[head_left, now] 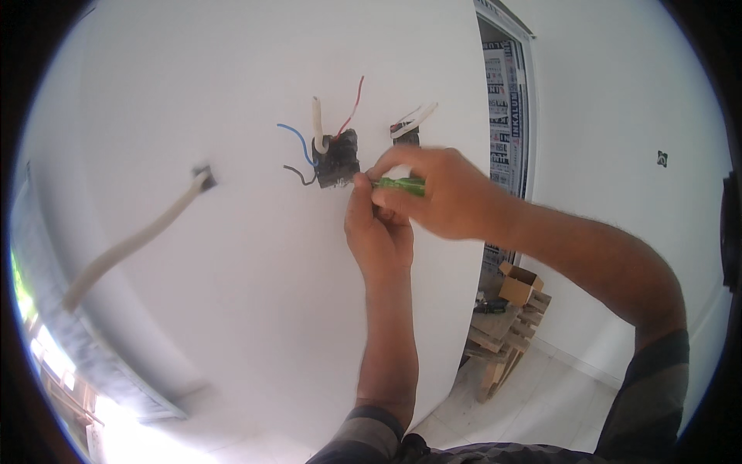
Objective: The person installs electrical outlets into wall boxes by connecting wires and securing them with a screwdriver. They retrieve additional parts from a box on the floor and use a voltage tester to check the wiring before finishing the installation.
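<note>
A black electrical box (338, 161) is set in the white wall, with blue, black and red wires and a pale conduit end standing out of it. My right hand (457, 193) is closed around the green handle of what looks like a screwdriver (403, 185), held level and pointing left. My left hand (379, 240) is raised from below to the box's lower right corner. Its thumb and fingers are pinched together at the tool's front end. What they grip is too small and covered to make out.
A second box (405, 134) with wires is just right of the first. A thick pale conduit (139, 246) sticks out of the wall at left. Beyond the wall's edge stand a wrapped door frame (506, 100), a wooden pallet (498, 340) and an open cardboard box (519, 284).
</note>
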The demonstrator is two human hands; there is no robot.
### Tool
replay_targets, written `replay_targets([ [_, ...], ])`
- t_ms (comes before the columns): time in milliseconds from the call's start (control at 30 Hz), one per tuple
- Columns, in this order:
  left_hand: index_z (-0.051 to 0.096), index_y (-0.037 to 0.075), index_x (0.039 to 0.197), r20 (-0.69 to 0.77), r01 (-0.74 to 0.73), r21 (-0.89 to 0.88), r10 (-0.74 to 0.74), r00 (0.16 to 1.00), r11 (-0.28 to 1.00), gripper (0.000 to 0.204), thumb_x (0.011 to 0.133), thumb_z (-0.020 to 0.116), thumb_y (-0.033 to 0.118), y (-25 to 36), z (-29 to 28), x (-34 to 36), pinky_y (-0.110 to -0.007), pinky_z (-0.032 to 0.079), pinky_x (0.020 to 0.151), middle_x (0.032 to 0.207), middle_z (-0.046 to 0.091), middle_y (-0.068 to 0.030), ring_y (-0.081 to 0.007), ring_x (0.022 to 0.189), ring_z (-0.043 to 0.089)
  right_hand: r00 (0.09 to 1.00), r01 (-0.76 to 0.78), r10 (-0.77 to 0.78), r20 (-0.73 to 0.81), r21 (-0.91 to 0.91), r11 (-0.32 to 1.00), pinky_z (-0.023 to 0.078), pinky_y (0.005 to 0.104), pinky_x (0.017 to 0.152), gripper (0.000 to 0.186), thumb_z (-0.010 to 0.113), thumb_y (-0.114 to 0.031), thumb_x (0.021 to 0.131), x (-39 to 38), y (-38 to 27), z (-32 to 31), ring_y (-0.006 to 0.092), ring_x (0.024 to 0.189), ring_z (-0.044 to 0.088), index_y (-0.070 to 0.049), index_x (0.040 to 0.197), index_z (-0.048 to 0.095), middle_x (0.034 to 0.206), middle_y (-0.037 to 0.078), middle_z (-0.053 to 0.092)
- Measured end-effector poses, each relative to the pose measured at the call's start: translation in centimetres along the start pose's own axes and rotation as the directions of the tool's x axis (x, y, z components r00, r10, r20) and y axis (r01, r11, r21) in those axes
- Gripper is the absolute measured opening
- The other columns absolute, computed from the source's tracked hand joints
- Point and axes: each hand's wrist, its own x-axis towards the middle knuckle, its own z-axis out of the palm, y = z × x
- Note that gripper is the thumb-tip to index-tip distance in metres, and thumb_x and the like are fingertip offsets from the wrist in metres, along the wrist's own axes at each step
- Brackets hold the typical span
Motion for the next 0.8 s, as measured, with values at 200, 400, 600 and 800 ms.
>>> replay_targets([
  [200, 0.062, 0.000, 0.107, -0.073, 0.015, -0.009, -0.016, 0.997, 1.000, 0.028, 0.105, 0.057, 0.028, -0.1, -0.4, 0.0, -0.024, 0.040, 0.063, 0.077, 0.050, 0.0025, -0.0058, 0.068, 0.042, 0.996, -0.076, 0.067, 0.060, 0.178, 0.981, 0.047, 0.0328, 0.049, 0.024, 0.066, -0.021, 0.095, 0.4, 1.4, 0.3, 0.0198, 0.058, 0.057, 0.001, 0.101, 0.060, 0.070, 0.010, 0.062],
  [400, 0.061, -0.002, 0.108, -0.042, 0.020, -0.092, -0.024, 0.999, 0.996, 0.028, 0.104, 0.059, 0.026, 0.2, -1.4, 0.5, -0.022, 0.037, 0.059, 0.077, 0.050, 0.0027, -0.0057, 0.066, 0.042, 0.839, 0.419, -0.544, -0.008, -0.627, 0.656, 0.048, 0.0327, 0.052, 0.024, 0.065, -0.020, 0.094, -0.7, 2.5, 1.7, 0.0213, 0.060, 0.060, 0.001, 0.085, 0.060, 0.069, 0.012, 0.063],
  [600, 0.061, -0.001, 0.109, -0.046, -0.003, -0.071, -0.001, 0.999, 0.997, 0.027, 0.105, 0.058, 0.025, 0.4, -0.9, 0.8, -0.021, 0.037, 0.059, 0.079, 0.053, 0.0020, -0.0057, 0.066, 0.043, 0.938, -0.343, 0.311, 0.150, 0.308, 0.887, 0.051, 0.0375, 0.053, 0.017, 0.065, -0.016, 0.093, 1.4, 0.5, -0.1, 0.0257, 0.064, 0.068, 0.001, 0.094, 0.067, 0.070, 0.010, 0.066],
  [800, 0.062, -0.001, 0.107, -0.103, 0.006, 0.034, -0.003, 0.995, 0.999, 0.029, 0.106, 0.057, 0.027, 0.0, 1.1, 0.0, -0.021, 0.037, 0.058, 0.079, 0.054, 0.0009, -0.0052, 0.066, 0.043, 0.846, 0.447, -0.532, 0.031, -0.583, 0.679, 0.049, 0.0366, 0.051, 0.018, 0.066, -0.016, 0.092, 0.5, 2.5, 0.9, 0.0254, 0.061, 0.068, 0.001, 0.098, 0.069, 0.068, 0.012, 0.066],
])
